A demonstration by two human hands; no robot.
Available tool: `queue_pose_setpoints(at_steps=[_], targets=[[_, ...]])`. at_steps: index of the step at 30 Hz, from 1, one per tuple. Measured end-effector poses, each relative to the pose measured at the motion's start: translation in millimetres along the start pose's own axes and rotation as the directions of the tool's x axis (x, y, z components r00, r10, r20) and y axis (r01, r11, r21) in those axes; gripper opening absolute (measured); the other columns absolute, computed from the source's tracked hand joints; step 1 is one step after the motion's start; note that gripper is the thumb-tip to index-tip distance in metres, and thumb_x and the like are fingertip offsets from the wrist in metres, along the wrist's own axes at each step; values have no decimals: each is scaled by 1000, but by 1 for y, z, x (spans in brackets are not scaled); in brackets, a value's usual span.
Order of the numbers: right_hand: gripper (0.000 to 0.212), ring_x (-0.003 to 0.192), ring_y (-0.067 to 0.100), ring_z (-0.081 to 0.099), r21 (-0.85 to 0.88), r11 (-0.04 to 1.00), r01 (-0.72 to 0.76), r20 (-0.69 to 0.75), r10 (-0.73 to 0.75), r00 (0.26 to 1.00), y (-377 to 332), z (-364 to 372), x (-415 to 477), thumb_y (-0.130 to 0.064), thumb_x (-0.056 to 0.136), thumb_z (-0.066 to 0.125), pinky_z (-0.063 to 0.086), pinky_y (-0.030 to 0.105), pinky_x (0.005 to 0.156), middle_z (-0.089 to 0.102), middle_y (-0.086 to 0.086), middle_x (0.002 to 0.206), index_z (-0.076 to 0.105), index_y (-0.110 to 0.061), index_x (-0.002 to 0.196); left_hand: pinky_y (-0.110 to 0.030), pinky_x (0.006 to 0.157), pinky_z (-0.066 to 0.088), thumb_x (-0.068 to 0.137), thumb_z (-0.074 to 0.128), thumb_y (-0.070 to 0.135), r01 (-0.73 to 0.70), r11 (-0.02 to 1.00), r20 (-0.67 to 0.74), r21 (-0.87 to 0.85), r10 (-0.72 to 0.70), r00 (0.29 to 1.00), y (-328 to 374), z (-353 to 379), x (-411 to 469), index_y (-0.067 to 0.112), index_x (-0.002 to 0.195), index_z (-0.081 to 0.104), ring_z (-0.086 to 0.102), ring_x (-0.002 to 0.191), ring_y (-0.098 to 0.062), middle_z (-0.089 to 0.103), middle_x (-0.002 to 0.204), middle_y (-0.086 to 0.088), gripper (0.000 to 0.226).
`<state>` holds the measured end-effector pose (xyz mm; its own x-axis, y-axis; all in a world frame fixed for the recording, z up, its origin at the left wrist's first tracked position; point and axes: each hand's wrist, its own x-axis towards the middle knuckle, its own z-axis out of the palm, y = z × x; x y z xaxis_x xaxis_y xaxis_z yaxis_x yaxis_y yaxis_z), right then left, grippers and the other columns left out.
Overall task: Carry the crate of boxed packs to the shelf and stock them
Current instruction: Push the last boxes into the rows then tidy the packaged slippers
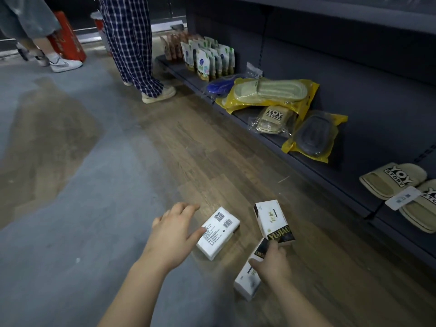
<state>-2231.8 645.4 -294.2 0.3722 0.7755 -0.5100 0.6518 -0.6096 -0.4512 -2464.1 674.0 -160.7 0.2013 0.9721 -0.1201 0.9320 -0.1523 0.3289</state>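
Three white boxed packs show low in the head view. One pack lies on the wooden floor with its barcode side up. My left hand hovers over it with fingers spread, the fingertips touching its left edge. My right hand grips two packs at once: an upper pack with a black and gold band, and a lower pack that angles down toward the floor. The dark bottom shelf runs along the right. No crate is in view.
On the shelf lie bagged slippers in yellow packaging, loose beige slippers and standing snack pouches. A person in checked trousers stands by the shelf's far end. Another person's legs and a red crate are behind.
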Motion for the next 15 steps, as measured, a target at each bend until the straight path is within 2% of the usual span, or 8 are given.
queue_pose_setpoints(at_steps=[6,11,15], targets=[[89,120,29,53,-48,998,-35,6,35,999,5,21,12,-53,72,79,49,38,90,39,14,139,32,-12,135,-35,103,31,95,45,55,-9,999,36,36,7,999,-4,18,5,34,146,31,39,134,-16,33,148,10,57],[90,116,28,52,-120,992,-48,4,49,999,2,32,16,-53,73,79,48,32,89,28,17,140,28,-13,135,-35,102,31,94,47,54,-24,1000,53,11,24,998,-5,27,11,35,145,32,40,132,-15,35,146,10,56],[88,107,29,56,-127,990,-54,-9,53,999,5,37,18,-49,70,82,52,32,84,28,16,135,29,-16,131,-36,102,32,94,50,52,-29,1000,62,-12,29,998,-4,32,14,35,145,34,42,130,-17,36,145,9,57]])
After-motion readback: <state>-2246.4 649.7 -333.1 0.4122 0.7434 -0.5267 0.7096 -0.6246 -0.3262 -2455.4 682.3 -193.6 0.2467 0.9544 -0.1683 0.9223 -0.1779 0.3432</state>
